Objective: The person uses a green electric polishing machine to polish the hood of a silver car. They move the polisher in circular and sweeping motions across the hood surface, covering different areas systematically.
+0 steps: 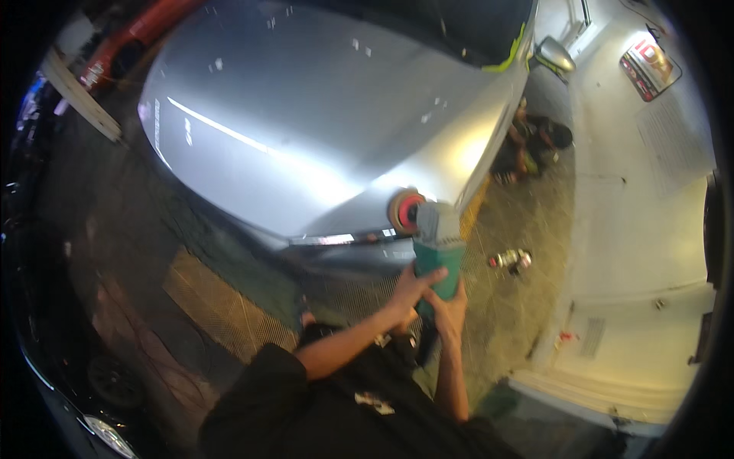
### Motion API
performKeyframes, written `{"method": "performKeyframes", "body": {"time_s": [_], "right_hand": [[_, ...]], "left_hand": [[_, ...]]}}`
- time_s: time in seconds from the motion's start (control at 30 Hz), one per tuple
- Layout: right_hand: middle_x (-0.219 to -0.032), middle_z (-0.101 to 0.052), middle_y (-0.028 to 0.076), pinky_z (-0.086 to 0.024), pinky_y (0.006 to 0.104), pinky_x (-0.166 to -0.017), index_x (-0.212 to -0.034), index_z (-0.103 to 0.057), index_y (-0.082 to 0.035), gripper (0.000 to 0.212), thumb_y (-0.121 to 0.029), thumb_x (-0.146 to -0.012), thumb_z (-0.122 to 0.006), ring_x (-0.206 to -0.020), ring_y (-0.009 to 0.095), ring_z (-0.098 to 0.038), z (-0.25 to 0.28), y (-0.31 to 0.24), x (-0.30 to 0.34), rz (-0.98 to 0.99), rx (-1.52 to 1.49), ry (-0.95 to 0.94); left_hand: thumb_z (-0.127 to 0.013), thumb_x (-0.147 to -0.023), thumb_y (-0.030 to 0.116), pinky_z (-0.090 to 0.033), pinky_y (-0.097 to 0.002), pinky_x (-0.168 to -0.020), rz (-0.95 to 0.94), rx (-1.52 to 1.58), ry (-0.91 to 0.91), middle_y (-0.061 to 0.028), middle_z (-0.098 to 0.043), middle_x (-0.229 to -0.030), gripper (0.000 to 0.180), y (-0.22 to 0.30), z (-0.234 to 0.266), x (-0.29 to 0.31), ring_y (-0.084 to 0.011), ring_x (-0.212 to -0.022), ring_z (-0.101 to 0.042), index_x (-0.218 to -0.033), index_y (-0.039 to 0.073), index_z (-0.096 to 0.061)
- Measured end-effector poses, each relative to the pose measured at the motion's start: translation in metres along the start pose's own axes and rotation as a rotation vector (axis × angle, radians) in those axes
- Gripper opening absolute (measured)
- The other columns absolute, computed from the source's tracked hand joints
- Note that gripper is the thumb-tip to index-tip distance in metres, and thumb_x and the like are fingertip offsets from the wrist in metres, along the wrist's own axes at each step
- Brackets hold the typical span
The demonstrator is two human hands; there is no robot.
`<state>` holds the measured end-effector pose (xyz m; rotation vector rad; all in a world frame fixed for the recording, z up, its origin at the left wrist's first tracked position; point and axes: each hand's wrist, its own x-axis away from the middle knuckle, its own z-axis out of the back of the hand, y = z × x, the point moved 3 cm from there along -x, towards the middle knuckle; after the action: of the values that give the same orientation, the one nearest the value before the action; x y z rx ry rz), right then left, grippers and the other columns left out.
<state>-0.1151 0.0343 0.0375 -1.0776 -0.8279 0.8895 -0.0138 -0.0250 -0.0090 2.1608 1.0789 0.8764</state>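
Note:
A polisher [440, 266] with a green body and a grey head is held in both my hands. My left hand [411, 294] wraps the left side of the green body, and my right hand [449, 307] closes round its right side. The round red and dark pad [403, 212] at the polisher's far end sits by the front corner of a silver car [306, 138]. Whether the pad touches the paint I cannot tell. Bright light reflects off the hood, and yellow-green tape [511, 55] runs along the base of the windscreen.
Right of the car, another person [532, 144] crouches low. A small tool or bottle, kind unclear, [511, 260] lies on the floor. A white wall [612, 206] bounds the right side. A dark car [69, 398] stands at left, a red one [145, 30] at far left.

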Motion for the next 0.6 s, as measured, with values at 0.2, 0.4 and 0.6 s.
{"method": "performKeyframes", "body": {"time_s": [0.2, 0.4, 0.6], "right_hand": [[-0.112, -0.067, 0.02, -0.056, 0.0435, -0.087, -0.134, -0.057, 0.003, 0.09, -0.04, -0.063, -0.092, -0.1, 0.033, -0.07, -0.082, -0.007, 0.049, 0.165, 0.325, 0.007], [-0.114, -0.063, 0.022, -0.056, 0.0493, -0.087, -0.14, -0.055, 0.0, 0.101, -0.042, -0.056, -0.092, -0.102, 0.041, -0.067, -0.13, 0.009, 0.072, 0.399, 0.589, -0.111], [-0.116, -0.064, 0.023, -0.057, 0.0474, -0.087, -0.138, -0.056, 0.001, 0.099, -0.041, -0.056, -0.092, -0.104, 0.041, -0.068, -0.136, 0.0, 0.081, 0.356, 0.554, 0.029]], "left_hand": [[-0.089, -0.082, 0.021, -0.052, -0.0378, -0.1, 0.002, -0.023, 0.025, -0.0111, -0.064, -0.129, 0.068, 0.034, 0.081, 0.062, -0.0227, -0.115, -0.064, -0.136, -0.001, -0.054], [-0.087, -0.081, 0.015, -0.054, -0.0358, -0.095, 0.024, 0.162, 0.034, -0.0094, -0.068, -0.12, 0.054, 0.02, 0.155, 0.108, -0.0207, -0.111, -0.066, -0.127, 0.0, -0.062], [-0.086, -0.082, 0.018, -0.054, -0.0358, -0.095, 0.064, 0.024, -0.011, -0.0103, -0.069, -0.119, 0.055, 0.034, 0.156, 0.096, -0.0218, -0.111, -0.067, -0.128, 0.0, -0.061]]}}
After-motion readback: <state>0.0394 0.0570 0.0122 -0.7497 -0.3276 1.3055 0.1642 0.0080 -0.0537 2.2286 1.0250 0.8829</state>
